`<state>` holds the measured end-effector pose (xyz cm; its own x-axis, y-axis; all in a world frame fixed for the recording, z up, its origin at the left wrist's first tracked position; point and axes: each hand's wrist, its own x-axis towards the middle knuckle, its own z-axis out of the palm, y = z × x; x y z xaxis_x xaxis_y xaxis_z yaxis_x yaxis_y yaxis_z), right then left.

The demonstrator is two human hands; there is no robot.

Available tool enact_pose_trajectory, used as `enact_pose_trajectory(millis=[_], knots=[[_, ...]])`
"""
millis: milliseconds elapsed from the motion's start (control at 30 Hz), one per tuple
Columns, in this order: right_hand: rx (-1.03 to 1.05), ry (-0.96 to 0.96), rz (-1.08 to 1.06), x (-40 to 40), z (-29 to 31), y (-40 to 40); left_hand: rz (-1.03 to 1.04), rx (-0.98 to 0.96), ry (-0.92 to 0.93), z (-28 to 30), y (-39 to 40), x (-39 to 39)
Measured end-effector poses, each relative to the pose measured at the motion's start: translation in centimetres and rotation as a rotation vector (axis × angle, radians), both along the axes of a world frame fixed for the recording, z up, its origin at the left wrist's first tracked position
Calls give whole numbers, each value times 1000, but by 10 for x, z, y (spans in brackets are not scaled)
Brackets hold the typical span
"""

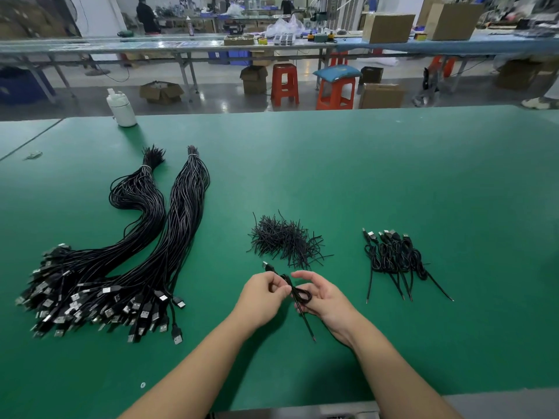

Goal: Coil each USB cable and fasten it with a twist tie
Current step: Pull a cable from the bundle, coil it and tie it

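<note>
Head view showed my left hand (pixel 262 293) pinching the USB cable (pixel 298 293) at its coil's neck, while my right hand (pixel 322 296) held the loops on curled fingers. Its long axis ran twelve to six. Twist ties (pixel 284 240), one heap, lay at twelve, near both hands. Two uncoiled bundles (pixel 145 237) at nine; roughly five finished coils (pixel 393 255) at two.

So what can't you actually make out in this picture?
- Head view: whether a twist tie is on the coiled cable; the left hand and right hand cover it.
- Plugs of the long cable bundles: blurred, uncountable.
- Finished coils: ties too small to see.
</note>
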<state>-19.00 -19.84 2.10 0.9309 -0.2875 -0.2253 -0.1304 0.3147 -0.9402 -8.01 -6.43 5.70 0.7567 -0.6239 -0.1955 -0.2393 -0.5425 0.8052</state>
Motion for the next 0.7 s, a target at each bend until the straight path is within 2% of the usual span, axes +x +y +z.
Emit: enact_pose_trajectory(millis=[367,633,700], knots=[[-142,76,-85,6,-7,9,-94,63,-229,8,6,-2],[-242,129,-32,6,-5,7,-252,168,-704,9,5,-8],[-252,144,-40,7,-5,7,-278,191,-749,5,6,-8]])
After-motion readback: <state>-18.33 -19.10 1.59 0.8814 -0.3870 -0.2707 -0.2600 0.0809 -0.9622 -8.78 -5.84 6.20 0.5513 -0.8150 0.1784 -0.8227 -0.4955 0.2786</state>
